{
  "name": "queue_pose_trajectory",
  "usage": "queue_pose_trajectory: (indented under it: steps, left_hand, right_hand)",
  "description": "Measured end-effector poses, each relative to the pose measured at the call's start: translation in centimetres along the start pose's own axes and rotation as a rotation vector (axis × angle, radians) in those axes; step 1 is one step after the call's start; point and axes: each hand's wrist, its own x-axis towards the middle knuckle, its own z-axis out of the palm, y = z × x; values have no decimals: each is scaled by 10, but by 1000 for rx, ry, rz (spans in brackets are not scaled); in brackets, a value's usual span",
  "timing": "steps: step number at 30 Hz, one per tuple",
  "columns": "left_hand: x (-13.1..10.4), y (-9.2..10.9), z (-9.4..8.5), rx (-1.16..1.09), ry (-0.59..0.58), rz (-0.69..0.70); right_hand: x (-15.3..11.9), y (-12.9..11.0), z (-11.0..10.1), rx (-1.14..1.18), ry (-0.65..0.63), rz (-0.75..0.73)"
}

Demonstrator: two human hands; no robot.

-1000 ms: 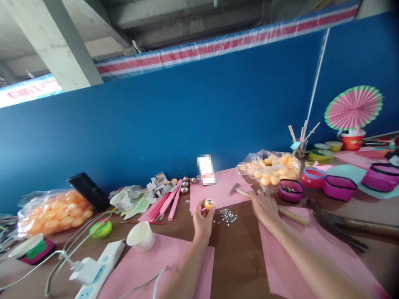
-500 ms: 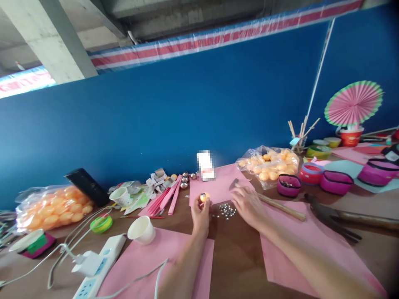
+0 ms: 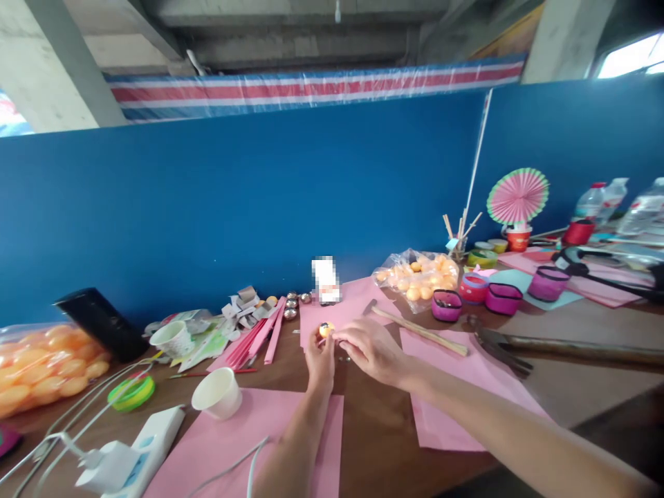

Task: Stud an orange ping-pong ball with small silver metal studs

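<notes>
My left hand (image 3: 320, 360) holds a small orange ball (image 3: 326, 329) with dark marks on its top, pinched between thumb and fingers. Close against its right side is my right hand (image 3: 371, 349), its thumb and fingers pressed together at the ball; anything between those fingertips is too small to make out. Behind my right hand a small hammer (image 3: 420, 328) with a wooden handle lies across pink paper (image 3: 440, 401). A few small shiny beads (image 3: 344, 359) show on the brown table between my hands, the others hidden by my right hand.
A white cup (image 3: 216, 394) and a power strip (image 3: 150, 443) with cables stand at the left. Bags of orange balls (image 3: 420, 277) lie on both sides. Pink strips (image 3: 259, 339) are at the back left. Purple containers (image 3: 503, 298) and a larger hammer (image 3: 570, 349) are at the right.
My right hand has moved left from beside the hammer to the ball, now covering most of the bead pile. The view has turned to the right.
</notes>
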Motion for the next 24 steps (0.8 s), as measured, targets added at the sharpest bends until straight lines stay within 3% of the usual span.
queue_pose_trajectory:
  steps: [6,11,19,24]
  left_hand:
    - [2,-5,1,-18,-32,2]
    - [3,-8,3,-45,-20,-13]
    - [1,-1,4,-17,-40,-12]
    - [1,-2,5,-18,-60,-7]
  right_hand:
    - [-23,5,-13,38,31,61]
    - [-52,17,-40,82,93,205]
    - [-149,52,-107,-140,102,485]
    - [-211,50,-131,-289,57,600]
